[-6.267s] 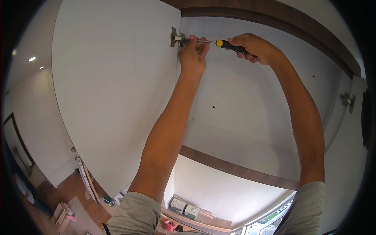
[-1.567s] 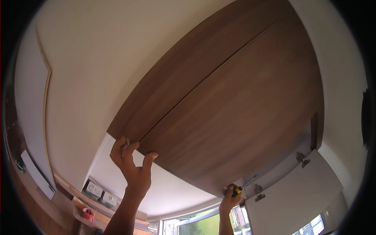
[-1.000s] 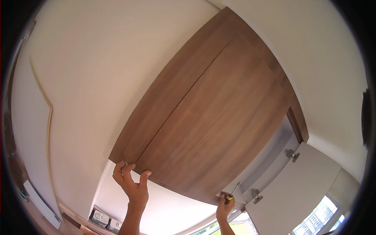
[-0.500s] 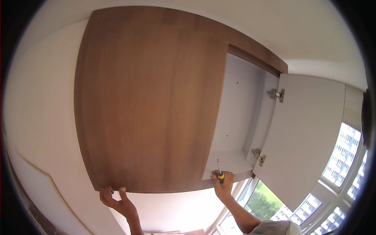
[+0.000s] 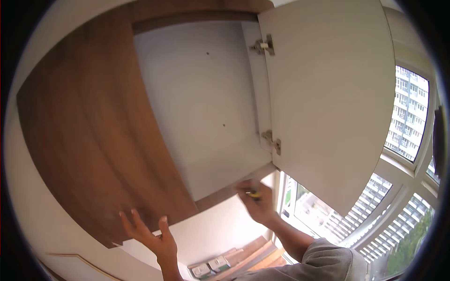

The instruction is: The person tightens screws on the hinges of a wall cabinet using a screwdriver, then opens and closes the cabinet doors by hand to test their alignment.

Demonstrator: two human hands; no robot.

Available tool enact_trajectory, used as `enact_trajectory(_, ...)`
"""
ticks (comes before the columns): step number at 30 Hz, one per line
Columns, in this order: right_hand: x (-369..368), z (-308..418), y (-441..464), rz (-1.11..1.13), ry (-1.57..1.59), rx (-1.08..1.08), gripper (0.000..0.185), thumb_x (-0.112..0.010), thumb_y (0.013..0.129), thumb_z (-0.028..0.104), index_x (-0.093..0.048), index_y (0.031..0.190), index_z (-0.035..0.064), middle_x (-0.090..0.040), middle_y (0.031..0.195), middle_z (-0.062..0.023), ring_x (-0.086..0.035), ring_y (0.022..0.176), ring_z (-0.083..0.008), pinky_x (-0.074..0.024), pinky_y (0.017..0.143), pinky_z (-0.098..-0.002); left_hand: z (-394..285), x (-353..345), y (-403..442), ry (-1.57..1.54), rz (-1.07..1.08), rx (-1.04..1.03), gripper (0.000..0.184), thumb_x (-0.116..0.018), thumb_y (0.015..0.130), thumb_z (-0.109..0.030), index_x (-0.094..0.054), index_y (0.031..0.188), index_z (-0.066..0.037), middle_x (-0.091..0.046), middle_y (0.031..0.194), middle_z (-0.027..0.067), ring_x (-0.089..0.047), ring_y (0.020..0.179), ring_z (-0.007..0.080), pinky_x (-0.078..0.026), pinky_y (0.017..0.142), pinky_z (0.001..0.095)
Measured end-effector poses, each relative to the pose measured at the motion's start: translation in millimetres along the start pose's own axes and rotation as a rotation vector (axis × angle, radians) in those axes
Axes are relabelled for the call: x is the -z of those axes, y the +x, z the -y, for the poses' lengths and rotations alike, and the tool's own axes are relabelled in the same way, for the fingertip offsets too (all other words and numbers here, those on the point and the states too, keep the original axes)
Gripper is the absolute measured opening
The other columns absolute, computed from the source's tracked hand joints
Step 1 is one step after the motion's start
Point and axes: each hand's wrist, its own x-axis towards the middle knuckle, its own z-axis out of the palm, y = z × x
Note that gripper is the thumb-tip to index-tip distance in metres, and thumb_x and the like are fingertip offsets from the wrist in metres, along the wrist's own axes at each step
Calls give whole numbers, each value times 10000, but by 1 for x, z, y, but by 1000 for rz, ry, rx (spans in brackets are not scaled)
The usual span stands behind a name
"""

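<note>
My right hand (image 5: 258, 201) is closed around a screwdriver (image 5: 254, 194) with a yellow and black handle, just below the cabinet's bottom edge. Motion blurs its fingers, and the shaft cannot be made out. My left hand (image 5: 149, 232) has its fingers apart, raised at the lower edge of the closed brown wood-grain door (image 5: 103, 140); whether the fingertips touch the panel I cannot tell. To the right, the other door (image 5: 328, 103) is swung open, its pale inner side showing. An upper hinge (image 5: 263, 45) and a lower hinge (image 5: 273, 142) join it to the cabinet side.
Inside the cabinet, the white back panel (image 5: 192, 93) has two small dark holes. Windows (image 5: 408, 112) stand on the right, beyond the open door. Below lie wood-coloured boards (image 5: 251, 255) and white electrical boxes (image 5: 209, 268).
My view has swung right and down. My left hand has shifted along the closed door's lower edge, its fingers now more spread. My right hand keeps the screwdriver, whose upright shaft showed earlier.
</note>
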Motion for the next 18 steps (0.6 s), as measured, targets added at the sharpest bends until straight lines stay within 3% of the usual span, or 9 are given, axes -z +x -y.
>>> enact_trajectory(2,54,31,-12,-200,-242,509,82,-638,950,67,-657,1001,5,-651,921,-94,-632,775,-194,-534,708,-307,-13,-10,-8,4,62,-56,696,-674,927,-144,-344,1530,-28,-190,1632,213,-237,1495,391,-263,1198,546)
enact_trajectory(5,123,81,-27,-587,101,651,385,-662,987,323,-625,1070,-51,-661,967,-150,-588,707,-166,-471,610,-264,-27,-17,-21,-100,160,-200,643,-687,918,-100,-386,1479,-8,-223,1598,252,-261,1473,426,-272,1184,553)
enact_trajectory(7,157,108,-24,-1039,-130,718,481,-598,1023,334,-575,1250,-90,-670,1144,-227,-558,681,-113,-453,584,-222,-35,-22,-28,-155,201,-216,598,-724,914,-175,-447,1406,21,-271,1538,306,-288,1431,454,-299,1126,560)
enact_trajectory(8,180,117,-33,-1055,-391,603,488,-567,1036,313,-550,1310,-90,-641,1243,-240,-533,662,-95,-454,579,-219,-37,-25,-34,-198,198,-246,584,-734,908,-179,-465,1385,23,-288,1530,305,-316,1412,447,-314,1110,548)
enact_trajectory(10,201,142,-40,-949,-231,407,473,-517,1045,240,-520,1392,-82,-588,1399,-236,-458,602,-68,-434,568,-195,-50,-29,-43,-294,211,-268,581,-754,887,-155,-486,1374,17,-344,1508,276,-367,1391,420,-346,1114,518)
enact_trajectory(11,222,145,-47,-792,250,332,455,-531,1038,235,-549,1388,-56,-586,1421,-205,-416,573,-67,-385,564,-169,-56,-29,-48,-328,233,-286,606,-760,874,-125,-477,1394,6,-363,1509,251,-370,1403,399,-356,1131,502)
enact_trajectory(14,238,131,-49,-777,-194,90,422,-554,1041,274,-609,1294,-60,-686,1047,-97,-377,599,-59,-353,529,-185,-76,-35,-65,-459,364,-280,579,-791,854,-145,-534,1351,3,-426,1438,252,-461,1319,395,-439,1051,494)
enact_trajectory(16,241,126,-50,-687,-206,11,421,-578,1025,288,-627,1225,-79,-565,679,-7,-399,567,-59,-311,502,-211,-86,-46,-72,-529,453,-303,558,-807,848,-170,-568,1326,-11,-439,1416,252,-496,1285,396,-479,1011,493)
enact_trajectory(18,250,131,-52,-451,-135,81,416,-581,1021,279,-624,1217,-85,-572,685,-18,-409,551,-53,-302,497,-209,-95,-53,-81,-582,529,-281,541,-809,857,-207,-588,1320,-34,-449,1410,237,-522,1268,380,-500,997,483)
